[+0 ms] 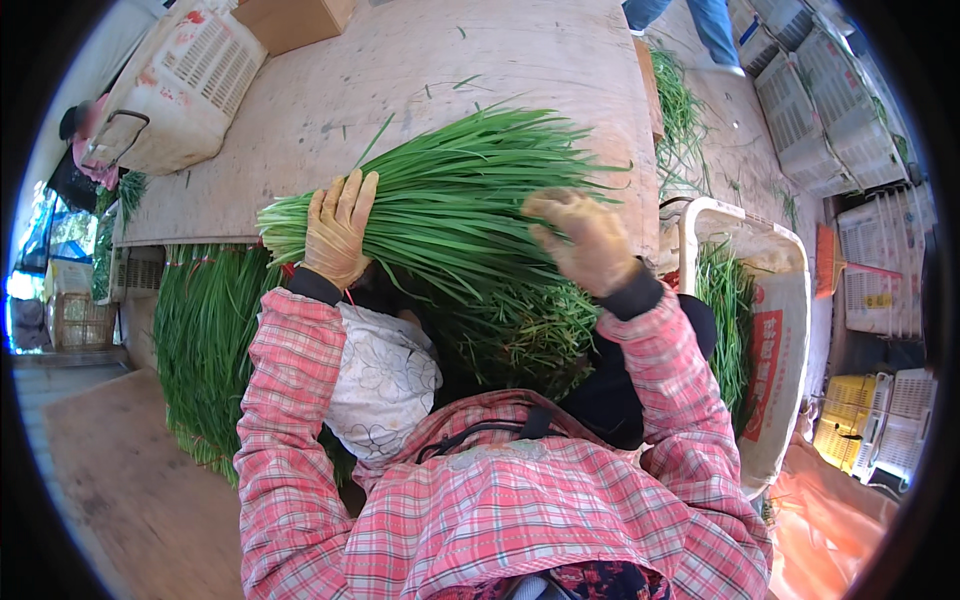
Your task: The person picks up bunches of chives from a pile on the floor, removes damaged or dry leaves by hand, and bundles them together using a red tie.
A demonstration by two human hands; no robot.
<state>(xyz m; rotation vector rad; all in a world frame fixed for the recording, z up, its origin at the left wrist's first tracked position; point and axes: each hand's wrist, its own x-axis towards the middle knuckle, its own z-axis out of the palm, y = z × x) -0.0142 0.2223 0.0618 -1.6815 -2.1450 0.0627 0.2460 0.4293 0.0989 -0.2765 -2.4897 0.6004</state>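
Note:
A thick bunch of green garlic chives (470, 190) lies sideways at the table's near edge, pale stem ends to the left and leaf tips fanned out to the right. My left hand (340, 225), in a yellowish glove, is closed over the bunch near the stems, fingers across its top. Over the leafy right part is my gloved right hand (585, 235), slightly blurred, its curled fingers and thumb apart with nothing seen between them. Whether it touches the leaves I cannot tell.
Loose leaf scraps dot the wooden table (420, 50). Tied chives (205, 350) hang below its edge at left. More greens (520, 335) lie by my lap. A white basket (790, 290) with chives stands at right. Crates (825, 110) line the right side; another crate (190, 85) stands far left.

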